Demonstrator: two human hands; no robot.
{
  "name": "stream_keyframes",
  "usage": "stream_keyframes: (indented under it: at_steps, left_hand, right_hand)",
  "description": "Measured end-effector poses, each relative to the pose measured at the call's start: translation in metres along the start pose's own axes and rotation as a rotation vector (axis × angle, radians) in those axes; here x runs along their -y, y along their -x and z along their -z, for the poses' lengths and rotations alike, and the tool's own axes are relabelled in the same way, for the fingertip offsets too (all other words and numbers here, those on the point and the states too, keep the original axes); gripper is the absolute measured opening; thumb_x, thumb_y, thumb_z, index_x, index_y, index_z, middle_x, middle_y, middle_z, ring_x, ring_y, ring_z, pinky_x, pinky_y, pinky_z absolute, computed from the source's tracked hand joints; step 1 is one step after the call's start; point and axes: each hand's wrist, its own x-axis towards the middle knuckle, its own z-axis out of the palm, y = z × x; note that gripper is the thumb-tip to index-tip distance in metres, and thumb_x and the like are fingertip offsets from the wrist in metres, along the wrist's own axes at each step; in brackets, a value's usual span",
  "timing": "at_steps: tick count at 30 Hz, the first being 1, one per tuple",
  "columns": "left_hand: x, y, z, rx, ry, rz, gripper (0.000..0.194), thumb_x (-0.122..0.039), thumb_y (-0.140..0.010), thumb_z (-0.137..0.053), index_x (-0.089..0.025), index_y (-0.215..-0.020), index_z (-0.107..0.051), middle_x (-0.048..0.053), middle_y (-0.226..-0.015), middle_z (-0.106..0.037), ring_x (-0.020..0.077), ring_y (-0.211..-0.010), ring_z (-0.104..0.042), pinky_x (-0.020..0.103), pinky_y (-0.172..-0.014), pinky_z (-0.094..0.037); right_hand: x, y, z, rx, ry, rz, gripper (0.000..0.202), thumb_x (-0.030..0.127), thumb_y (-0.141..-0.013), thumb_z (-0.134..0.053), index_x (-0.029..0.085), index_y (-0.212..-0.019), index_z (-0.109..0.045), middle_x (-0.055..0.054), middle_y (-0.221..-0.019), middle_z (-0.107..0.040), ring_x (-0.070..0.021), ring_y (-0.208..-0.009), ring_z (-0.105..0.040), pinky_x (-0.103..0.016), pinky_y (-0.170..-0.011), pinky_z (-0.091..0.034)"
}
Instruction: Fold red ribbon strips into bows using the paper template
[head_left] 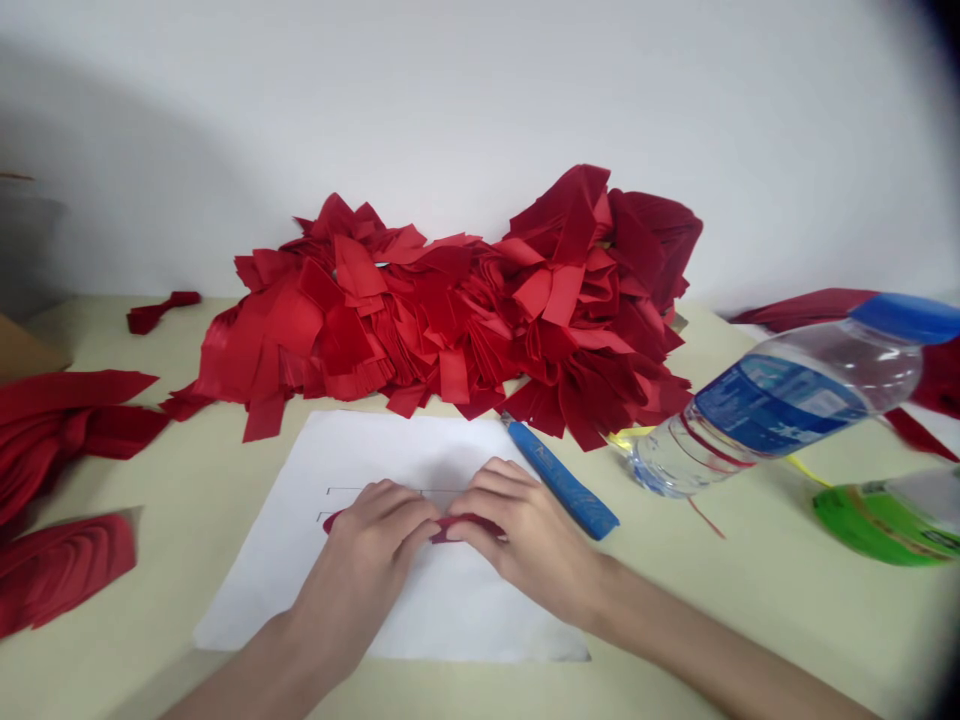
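Observation:
My left hand [375,540] and my right hand [517,510] meet over a white sheet of paper [300,590]. Between them they pinch a dark red ribbon strip [446,530], its left end showing past my left hand. Fingers of both hands are closed on it, and most of the strip is hidden beneath them. Thin printed lines run across the paper just behind the strip. To the right of my right hand lies a blue utility knife [562,480], partly over the paper's edge.
A large heap of red ribbon pieces [450,310] lies against the wall behind the paper. More red bundles [60,570] rest at the left. A water bottle [780,400] with a blue cap and a green-labelled item [885,520] stand at the right.

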Motion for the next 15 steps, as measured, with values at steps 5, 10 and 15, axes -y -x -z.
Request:
stream_keyframes:
  at_steps: [5, 10, 15]
  left_hand:
    - [0.009, -0.002, 0.006, -0.024, -0.095, -0.042, 0.018, -0.006, -0.085, -0.048, -0.017, -0.078, -0.06, 0.002, -0.079, -0.065, 0.0167, -0.073, -0.054, 0.034, -0.067, -0.046]
    - [0.005, -0.001, 0.01, -0.061, -0.417, -0.487, 0.021, 0.0, -0.085, -0.041, -0.006, -0.091, -0.061, 0.012, -0.085, -0.065, 0.0235, -0.082, -0.055, 0.04, -0.07, -0.047]
    - [-0.002, 0.011, 0.0, 0.073, -0.673, -0.716, 0.017, -0.003, -0.081, -0.05, -0.004, -0.09, -0.064, 0.012, -0.085, -0.066, 0.0255, -0.082, -0.058, 0.042, -0.078, -0.045]
  right_hand:
    - [-0.02, -0.001, 0.024, 0.141, 0.096, -0.033, 0.008, 0.021, -0.079, -0.065, 0.018, -0.086, -0.063, 0.001, -0.08, -0.064, -0.0145, -0.078, -0.054, -0.028, -0.075, -0.038]
    - [-0.029, 0.011, 0.032, -0.065, 0.44, 0.081, 0.017, 0.014, -0.088, -0.046, 0.014, -0.081, -0.061, -0.006, -0.081, -0.061, -0.0206, -0.084, -0.05, -0.034, -0.073, -0.036]
    - [-0.022, 0.034, 0.036, 0.118, 0.424, 0.065, 0.009, 0.018, -0.087, -0.051, 0.016, -0.088, -0.06, -0.006, -0.088, -0.058, -0.023, -0.094, -0.048, -0.038, -0.082, -0.037]
